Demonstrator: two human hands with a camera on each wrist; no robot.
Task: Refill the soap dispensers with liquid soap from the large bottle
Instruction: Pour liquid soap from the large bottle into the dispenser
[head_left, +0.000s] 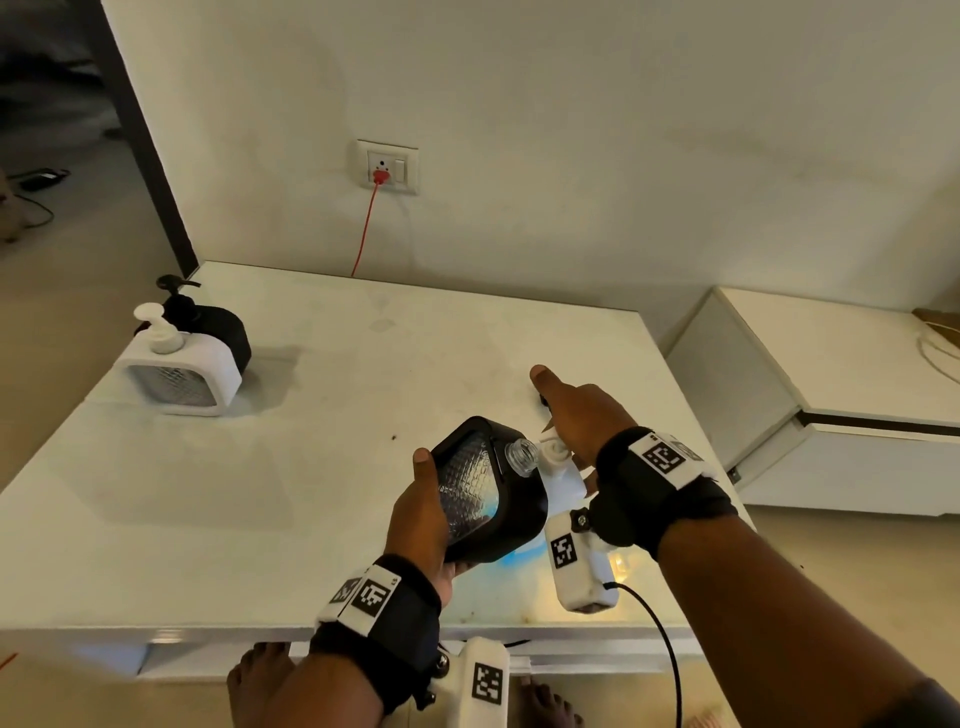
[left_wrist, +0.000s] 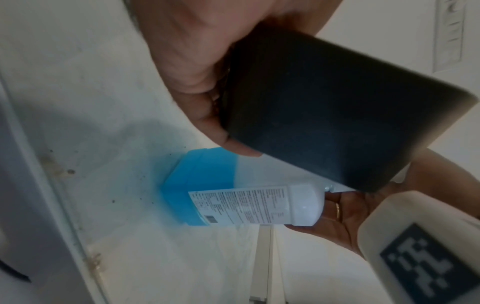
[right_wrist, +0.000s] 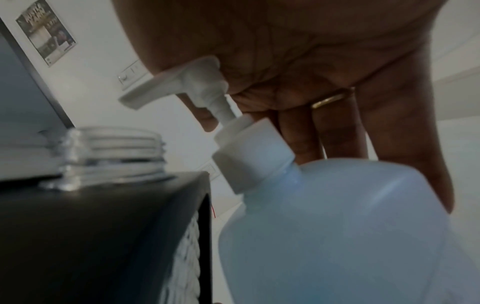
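The left hand (head_left: 421, 514) grips the black dispenser (head_left: 493, 488), thumb on its clear front and fingers curled round the base, tilting it above the near right part of the white table (head_left: 322, 467). Its pump is off and the clear threaded neck (head_left: 522, 454) stands open, just beside the white pump (right_wrist: 182, 82) of the large soap bottle (right_wrist: 337, 236). The right hand (head_left: 582, 410) lies over that pump with straight fingers, thumb pointing away. The bottle stands on the table near the front edge, blue soap low inside. A white dispenser (head_left: 179, 374) and another black one (head_left: 213, 325) sit at the far left edge; between lies bare tabletop. A low white cabinet (head_left: 831, 395) stands right
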